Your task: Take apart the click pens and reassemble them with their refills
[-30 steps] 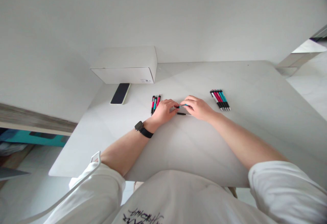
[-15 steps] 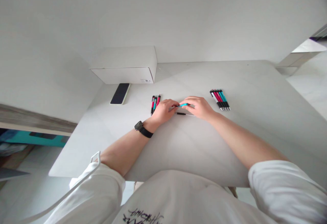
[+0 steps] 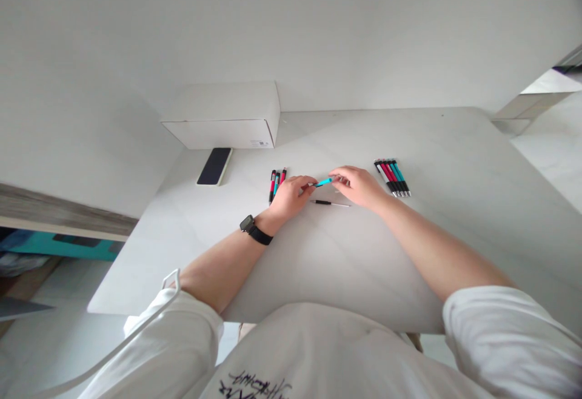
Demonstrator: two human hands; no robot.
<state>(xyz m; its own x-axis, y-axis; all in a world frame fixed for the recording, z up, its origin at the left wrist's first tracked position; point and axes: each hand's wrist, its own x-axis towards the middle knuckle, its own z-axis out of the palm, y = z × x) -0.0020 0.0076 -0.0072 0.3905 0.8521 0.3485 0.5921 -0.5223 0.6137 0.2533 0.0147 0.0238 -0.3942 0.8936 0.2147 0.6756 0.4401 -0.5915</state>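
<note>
A teal pen (image 3: pixel 324 182) is held between both hands above the white table (image 3: pixel 345 247). My left hand (image 3: pixel 292 196), with a black watch on its wrist, pinches the pen's left end. My right hand (image 3: pixel 359 185) pinches its right end. A thin black-and-white refill (image 3: pixel 330 204) lies on the table just below the hands. Three pens (image 3: pixel 277 183), red and teal, lie left of my left hand. A row of several pens (image 3: pixel 391 177) lies right of my right hand.
A white cardboard box (image 3: pixel 225 115) stands at the back left against the wall. A dark phone (image 3: pixel 214 166) lies in front of it. The table's near edge runs just ahead of my body.
Both hands have lifted slightly with the teal pen, and my right hand has drawn to the right, baring more of the pen and the refill on the table.
</note>
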